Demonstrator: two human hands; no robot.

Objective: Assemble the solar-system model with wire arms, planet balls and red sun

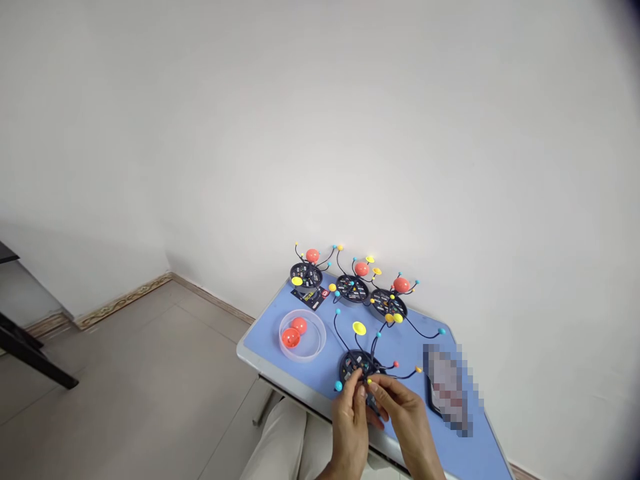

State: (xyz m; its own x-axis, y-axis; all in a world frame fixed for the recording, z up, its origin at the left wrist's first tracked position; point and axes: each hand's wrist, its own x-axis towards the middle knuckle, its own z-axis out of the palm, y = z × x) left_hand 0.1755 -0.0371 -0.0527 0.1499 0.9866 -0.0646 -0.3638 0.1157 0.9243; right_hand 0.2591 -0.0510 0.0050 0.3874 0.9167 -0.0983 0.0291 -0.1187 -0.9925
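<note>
Both my hands meet at the near side of a solar system model, which has a round black base and curved black arms tipped with small coloured balls. My left hand is closed at the base's front, its fingers over the middle of the model; what they grip is partly hidden. With fingertips pinched, my right hand holds a small yellow ball at the end of an arm. A yellow ringed planet stands up at the model's back. Blue, red and orange balls stick out around it.
Three similar models, one being the left model, line the table's far edge, each with a red ball. A clear round dish holds red half-shells. A black card lies behind it. At right is a blurred phone on the blue table.
</note>
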